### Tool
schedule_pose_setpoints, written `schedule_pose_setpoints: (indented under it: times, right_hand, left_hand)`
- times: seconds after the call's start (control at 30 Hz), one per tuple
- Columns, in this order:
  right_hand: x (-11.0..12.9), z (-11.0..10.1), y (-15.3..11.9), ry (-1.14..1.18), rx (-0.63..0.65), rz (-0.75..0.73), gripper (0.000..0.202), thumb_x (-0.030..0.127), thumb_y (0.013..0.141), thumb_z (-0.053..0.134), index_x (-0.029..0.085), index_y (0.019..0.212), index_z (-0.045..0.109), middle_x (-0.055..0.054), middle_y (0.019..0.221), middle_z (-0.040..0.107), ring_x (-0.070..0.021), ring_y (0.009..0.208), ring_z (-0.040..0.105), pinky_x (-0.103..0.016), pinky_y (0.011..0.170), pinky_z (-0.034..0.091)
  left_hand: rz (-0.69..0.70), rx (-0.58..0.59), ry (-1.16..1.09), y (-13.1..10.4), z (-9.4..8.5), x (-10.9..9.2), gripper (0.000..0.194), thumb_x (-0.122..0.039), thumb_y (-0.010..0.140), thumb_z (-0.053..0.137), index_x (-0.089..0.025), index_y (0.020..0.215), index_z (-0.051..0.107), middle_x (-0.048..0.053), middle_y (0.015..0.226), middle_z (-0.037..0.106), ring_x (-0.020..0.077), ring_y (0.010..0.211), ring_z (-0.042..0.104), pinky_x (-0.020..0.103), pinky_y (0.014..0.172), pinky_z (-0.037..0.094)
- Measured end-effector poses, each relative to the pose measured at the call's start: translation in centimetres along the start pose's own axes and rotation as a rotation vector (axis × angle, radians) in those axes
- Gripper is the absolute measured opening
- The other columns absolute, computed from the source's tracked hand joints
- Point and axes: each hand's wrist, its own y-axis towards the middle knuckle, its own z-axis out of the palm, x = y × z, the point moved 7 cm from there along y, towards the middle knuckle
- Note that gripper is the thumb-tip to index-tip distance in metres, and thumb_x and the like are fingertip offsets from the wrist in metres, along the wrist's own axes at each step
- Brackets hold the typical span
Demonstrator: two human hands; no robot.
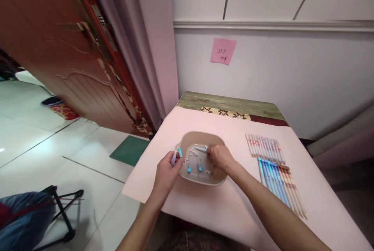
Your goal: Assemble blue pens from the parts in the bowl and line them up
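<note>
A beige plastic basin (201, 182) sits on the paper-covered table. At its left rim, my left hand (167, 174) is closed, with a short blue cylindrical piece (179, 152) and a pale lavender pen-like part (173, 159) between thumb and fingers. My right hand (221, 157) reaches into the basin, its fingertips closed on a pale blue pen barrel (200, 149); part of the barrel is hidden by the fingers. Several small white pieces (193, 151) lie scattered on the basin floor, along with two bright blue clip-like pieces (189, 169).
To the right lie a row of pale patterned pens (264, 148), blue pens (271, 179) and brown-topped pens (292, 188). A pink note (223, 51) is on the wall behind. At the left are a wooden door (67, 48) and a folding stool (62, 212).
</note>
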Motion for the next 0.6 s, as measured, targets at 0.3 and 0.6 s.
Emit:
schedule_pose_setpoints:
  times: [0.3,0.6]
  right_hand:
    - [-2.6,-0.4,1.5,0.042,-0.002,-0.018,0.026,0.014,0.087,0.047,0.018,0.097,0.071,-0.012,0.097,0.071,-0.0241,0.091,0.067,-0.028,0.072,0.046]
    - [-3.1,-2.5,1.0,0.1,0.039,-0.121,0.025,0.022,0.086,0.052,0.027,0.102,0.07,-0.003,0.104,0.072,-0.0189,0.096,0.065,-0.024,0.075,0.045]
  left_hand:
    - [-0.021,0.092,0.079,1.5,2.5,-0.8,0.02,-0.039,0.078,0.059,-0.019,0.077,0.058,-0.002,0.067,0.058,0.0136,0.06,0.05,0.023,0.058,0.04]
    - [-0.099,0.103,0.018,2.1,2.9,-1.7,0.022,-0.041,0.079,0.061,-0.02,0.084,0.061,-0.002,0.069,0.06,0.0127,0.058,0.047,0.022,0.055,0.038]
